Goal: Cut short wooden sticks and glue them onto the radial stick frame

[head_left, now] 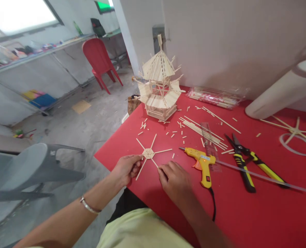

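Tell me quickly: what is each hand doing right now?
Left hand: closed, pinching one spoke of the stick frame.
Right hand: fingers curled, tips at another spoke of the frame; whether it grips cannot be told.

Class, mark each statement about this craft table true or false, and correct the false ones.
1. The left hand pinches a spoke of the stick star. True.
2. The right hand holds the glue gun. False: the glue gun lies on the table, beside that hand.
3. The stick tower stands upright on the table. True.
4. The cutters lie left of the glue gun. False: they lie to its right.
5. The far chair is blue. False: it is red.
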A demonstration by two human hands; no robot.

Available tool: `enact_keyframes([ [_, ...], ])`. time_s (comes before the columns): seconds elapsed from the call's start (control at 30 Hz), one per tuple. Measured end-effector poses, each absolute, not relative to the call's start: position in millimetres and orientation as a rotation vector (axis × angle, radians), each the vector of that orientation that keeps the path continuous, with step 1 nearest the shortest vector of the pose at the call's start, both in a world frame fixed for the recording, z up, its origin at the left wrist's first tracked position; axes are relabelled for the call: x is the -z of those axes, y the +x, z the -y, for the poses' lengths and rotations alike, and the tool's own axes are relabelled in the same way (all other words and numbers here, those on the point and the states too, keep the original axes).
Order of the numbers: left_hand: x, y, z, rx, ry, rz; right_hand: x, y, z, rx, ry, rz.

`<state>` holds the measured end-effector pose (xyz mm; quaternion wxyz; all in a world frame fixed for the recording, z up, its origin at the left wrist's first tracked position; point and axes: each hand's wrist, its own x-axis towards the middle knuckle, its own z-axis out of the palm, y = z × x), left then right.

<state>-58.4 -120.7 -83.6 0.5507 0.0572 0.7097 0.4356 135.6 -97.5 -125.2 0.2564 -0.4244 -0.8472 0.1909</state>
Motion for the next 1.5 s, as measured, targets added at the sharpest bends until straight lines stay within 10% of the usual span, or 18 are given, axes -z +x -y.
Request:
enact_keyframes([
  [0.83,78.3,-16.0,-39.8,-0.156,2.196,-1.914,125.3,130.1,95.4,-0.491,-1.135,2.238],
  [1.17,50.8,-24.6,-30.2,-0.197,1.936,-1.861,127.5,134.1,94.8,-0.500,-1.146,2.245],
  [1.5,67.5,-66.0,133.8,-0.951,0.372,-1.712,127.0,134.6,102.5,-0.535,-1.110,2.252],
])
